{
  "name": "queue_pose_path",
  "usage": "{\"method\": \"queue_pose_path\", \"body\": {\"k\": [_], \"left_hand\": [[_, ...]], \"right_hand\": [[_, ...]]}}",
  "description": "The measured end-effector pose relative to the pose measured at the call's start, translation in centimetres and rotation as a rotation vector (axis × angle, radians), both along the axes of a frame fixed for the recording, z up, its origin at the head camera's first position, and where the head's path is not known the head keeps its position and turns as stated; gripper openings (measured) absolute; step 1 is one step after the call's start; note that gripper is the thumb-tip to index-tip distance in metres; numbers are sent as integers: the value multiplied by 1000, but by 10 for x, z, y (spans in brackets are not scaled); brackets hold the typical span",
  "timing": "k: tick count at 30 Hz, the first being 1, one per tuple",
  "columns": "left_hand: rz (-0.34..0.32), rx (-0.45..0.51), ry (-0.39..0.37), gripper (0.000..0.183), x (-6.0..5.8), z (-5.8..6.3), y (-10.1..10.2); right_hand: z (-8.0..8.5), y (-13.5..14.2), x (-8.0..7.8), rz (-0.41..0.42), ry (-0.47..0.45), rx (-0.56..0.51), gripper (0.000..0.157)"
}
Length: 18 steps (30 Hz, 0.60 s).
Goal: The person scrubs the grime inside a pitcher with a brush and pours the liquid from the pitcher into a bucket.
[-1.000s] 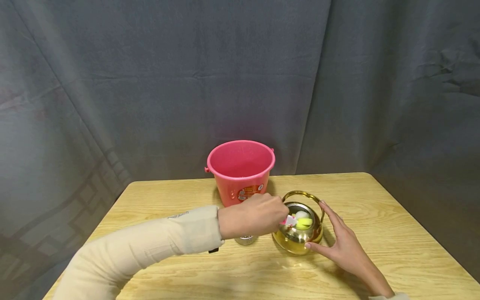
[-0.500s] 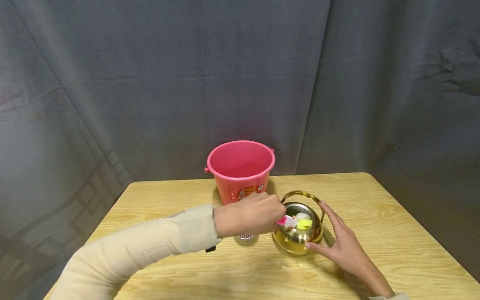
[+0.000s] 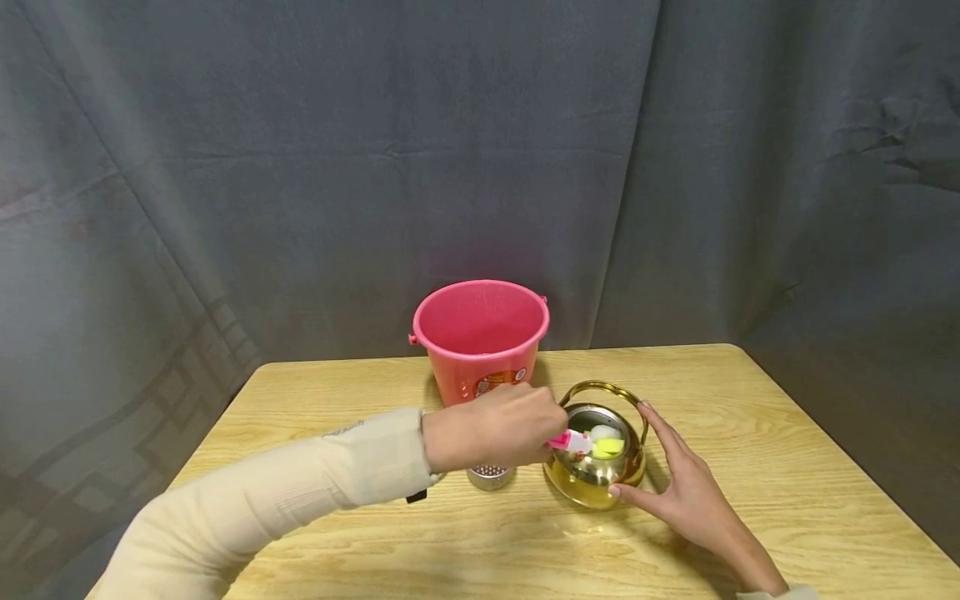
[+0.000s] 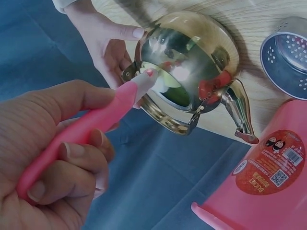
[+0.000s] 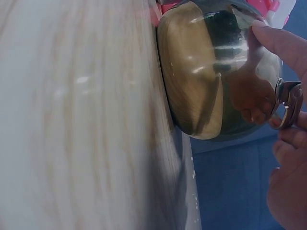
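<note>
A gold metal kettle [image 3: 588,483] stands lidless on the table, its hooped handle [image 3: 600,386] raised. My left hand [image 3: 510,427] grips the pink handle [image 4: 81,135] of a cleaning brush [image 3: 572,442], fingers curled round it. The brush has a white neck and slants into the kettle's mouth. A yellow-green part [image 3: 607,447] and a rounded white part [image 3: 604,432] show in the opening; their lower ends are hidden. My right hand [image 3: 693,500] holds the kettle from the right, thumb on its body and fingers at the handle's base.
A pink bucket [image 3: 450,375] stands behind the kettle to the left, near the table's back edge. A perforated metal strainer [image 3: 491,479] sits left of the kettle, partly under my left arm. Grey cloth [image 3: 375,167] hangs behind the table [image 3: 420,550].
My left hand has drawn slightly left with the brush, so more of its pink handle and of the strainer shows. The kettle and my right hand have stayed in place.
</note>
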State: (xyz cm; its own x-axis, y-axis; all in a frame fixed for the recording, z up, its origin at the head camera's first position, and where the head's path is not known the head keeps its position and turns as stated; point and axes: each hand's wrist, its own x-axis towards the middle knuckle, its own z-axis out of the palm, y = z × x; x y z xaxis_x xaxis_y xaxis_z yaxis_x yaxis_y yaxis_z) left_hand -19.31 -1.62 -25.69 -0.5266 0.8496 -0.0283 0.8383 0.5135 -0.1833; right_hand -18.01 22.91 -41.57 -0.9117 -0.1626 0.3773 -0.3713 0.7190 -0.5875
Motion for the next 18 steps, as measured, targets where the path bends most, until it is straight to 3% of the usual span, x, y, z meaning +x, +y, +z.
{"method": "queue_pose_path", "body": {"k": [9, 18], "left_hand": [[-34, -16, 6, 10, -3, 1, -3], [-42, -5, -48, 17, -12, 3, -7]], "right_hand": [[0, -1, -1, -4, 4, 4, 105], [0, -1, -1, -5, 1, 7, 105]]}}
